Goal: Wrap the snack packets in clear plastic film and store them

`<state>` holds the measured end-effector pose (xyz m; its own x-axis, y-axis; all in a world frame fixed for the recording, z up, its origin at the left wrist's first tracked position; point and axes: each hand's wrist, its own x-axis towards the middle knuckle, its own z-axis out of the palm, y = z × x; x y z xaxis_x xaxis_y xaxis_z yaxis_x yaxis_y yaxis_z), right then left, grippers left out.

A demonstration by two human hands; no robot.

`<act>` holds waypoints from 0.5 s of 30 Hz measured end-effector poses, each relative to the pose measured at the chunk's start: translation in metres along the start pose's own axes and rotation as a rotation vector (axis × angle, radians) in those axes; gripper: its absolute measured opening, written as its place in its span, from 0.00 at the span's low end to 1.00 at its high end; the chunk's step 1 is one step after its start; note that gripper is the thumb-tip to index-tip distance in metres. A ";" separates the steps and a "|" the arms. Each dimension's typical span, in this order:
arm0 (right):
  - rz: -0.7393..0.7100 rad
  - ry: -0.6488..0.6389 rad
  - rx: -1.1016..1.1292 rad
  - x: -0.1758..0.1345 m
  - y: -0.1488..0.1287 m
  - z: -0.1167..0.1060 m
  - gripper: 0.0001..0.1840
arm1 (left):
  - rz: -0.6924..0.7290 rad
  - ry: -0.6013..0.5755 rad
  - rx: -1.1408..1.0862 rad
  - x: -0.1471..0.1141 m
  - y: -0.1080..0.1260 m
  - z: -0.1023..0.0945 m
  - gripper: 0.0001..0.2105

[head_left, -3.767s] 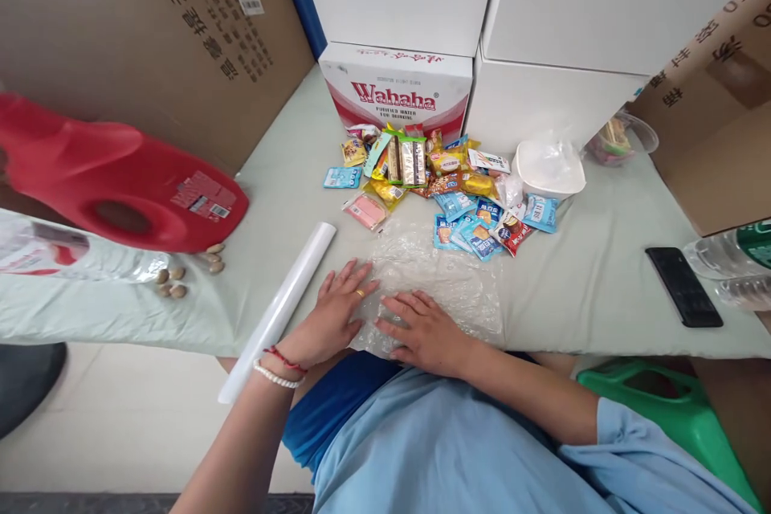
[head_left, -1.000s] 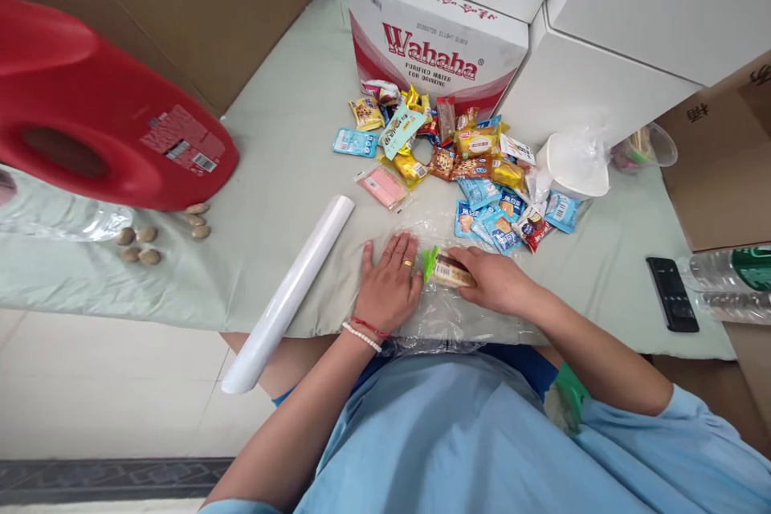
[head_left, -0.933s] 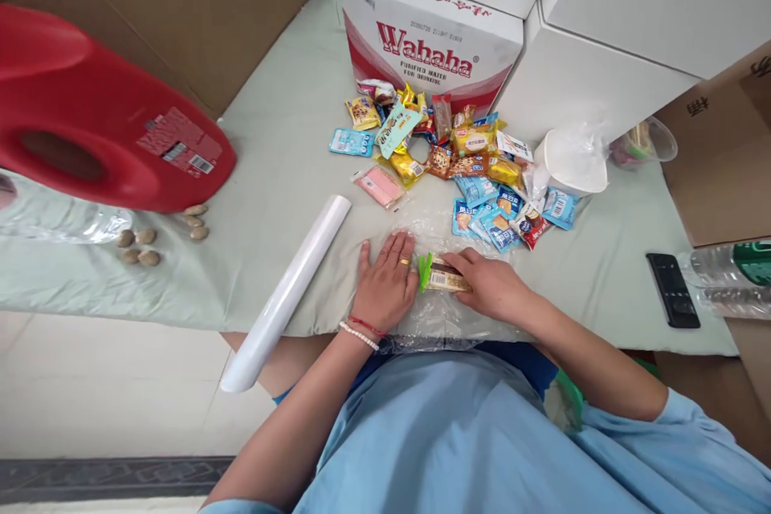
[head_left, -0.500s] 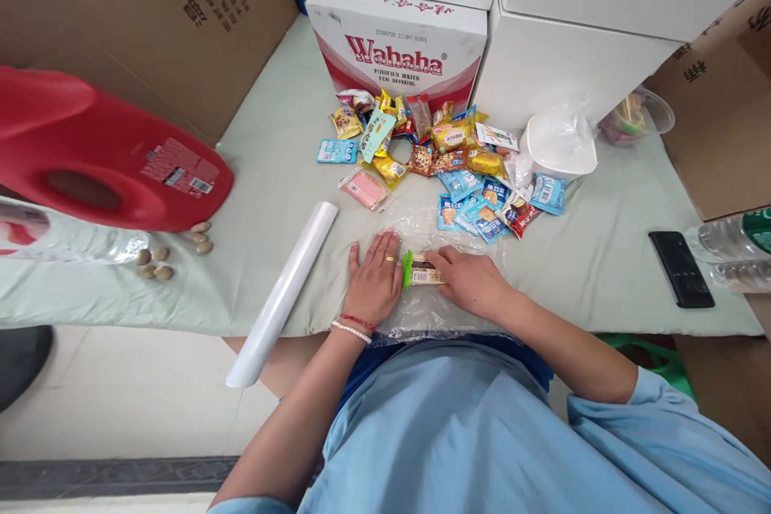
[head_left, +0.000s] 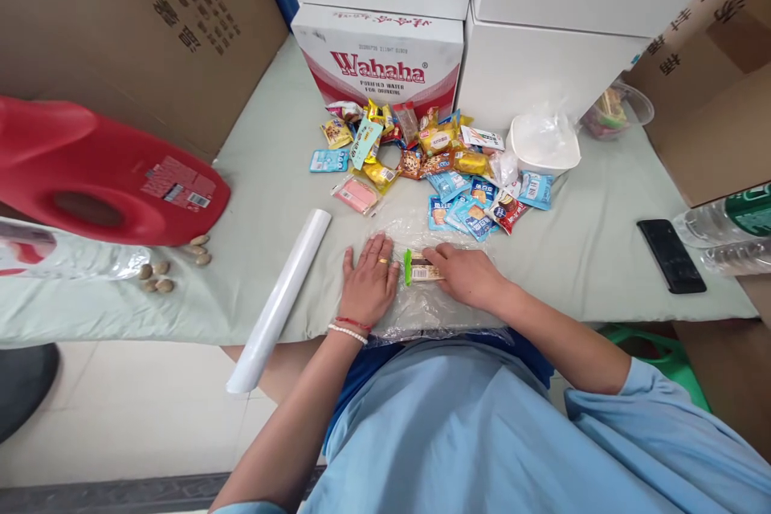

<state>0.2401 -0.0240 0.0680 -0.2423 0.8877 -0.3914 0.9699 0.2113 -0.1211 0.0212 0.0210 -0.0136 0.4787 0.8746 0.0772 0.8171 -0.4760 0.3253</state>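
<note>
A sheet of clear plastic wrap (head_left: 422,309) lies flat at the table's front edge. On it rests a green-ended snack bar (head_left: 420,271), and my right hand (head_left: 467,277) covers its right end. My left hand (head_left: 370,285) lies palm down, fingers spread, on the wrap's left edge just beside the bar. A white roll of wrap (head_left: 280,301) lies diagonally to the left, its near end over the table edge. A pile of small snack packets (head_left: 434,169) sits behind the sheet.
A red jug (head_left: 102,177) lies on its side at left, with several nuts (head_left: 162,277) near it. A Wahaha carton (head_left: 377,64) and white boxes stand at the back. A white bowl (head_left: 542,148), a black phone (head_left: 671,254) and water bottles (head_left: 723,229) are at right.
Since 3.8 s ago the snack bar came from the pile onto the wrap under my right hand. Over the last second both hands and the bar stay put; only the camera shifts.
</note>
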 end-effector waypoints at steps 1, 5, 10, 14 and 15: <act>-0.003 0.003 -0.001 0.000 0.000 0.000 0.30 | -0.004 0.016 -0.017 0.000 -0.002 0.001 0.26; -0.034 0.037 0.023 0.000 0.004 0.002 0.31 | -0.021 0.104 -0.087 -0.001 -0.009 0.003 0.25; -0.045 0.083 0.057 -0.001 0.004 0.003 0.33 | 0.001 0.118 -0.105 0.000 -0.008 0.003 0.24; -0.036 0.069 0.082 0.002 0.005 0.006 0.34 | 0.018 0.158 -0.071 -0.005 -0.010 -0.003 0.18; -0.040 0.070 0.099 0.002 0.006 0.007 0.34 | 0.048 0.160 -0.059 -0.008 -0.012 -0.006 0.17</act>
<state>0.2455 -0.0235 0.0602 -0.2749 0.9067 -0.3200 0.9515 0.2088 -0.2259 0.0056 0.0202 -0.0127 0.4559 0.8565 0.2419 0.7717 -0.5158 0.3720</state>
